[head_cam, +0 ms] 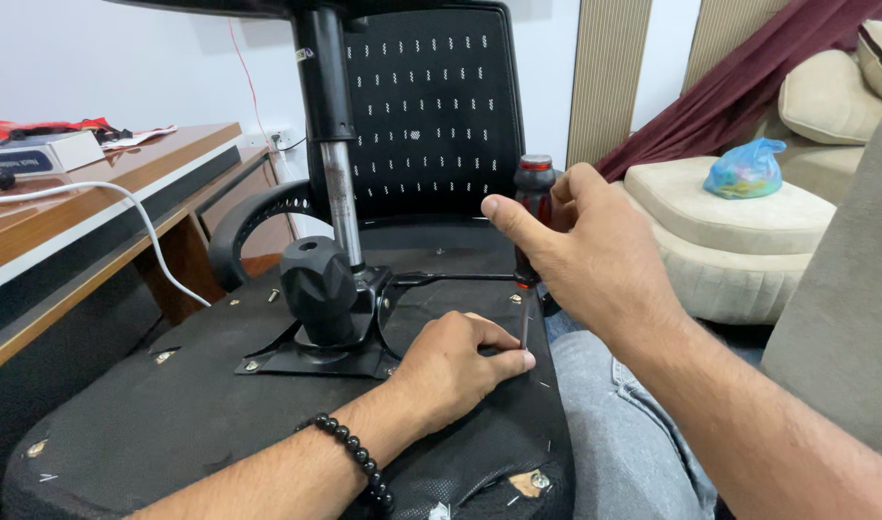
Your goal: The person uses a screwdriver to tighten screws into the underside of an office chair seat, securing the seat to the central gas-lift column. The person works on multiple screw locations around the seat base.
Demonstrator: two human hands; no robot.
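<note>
An office chair lies upside down, its black seat underside [191,414] facing me. My right hand [581,260] grips the dark red handle of a screwdriver [534,197], held upright with the shaft pointing down at the seat's right edge. My left hand [455,366], with a black bead bracelet on the wrist, rests on the seat and pinches the screwdriver's tip [525,332] between thumb and fingers. Just left of it sits the black metal mechanism plate [316,356] with a round knob [318,284] and the chrome gas cylinder [340,202] rising from it.
The chair's mesh backrest [427,116] stands behind, with a curved armrest [253,217] at left. A wooden desk [104,202] with a white cable runs along the left. Beige cushions [730,221] with a blue plastic bag [746,169] lie at right. My denim-clad leg [619,424] is beside the seat.
</note>
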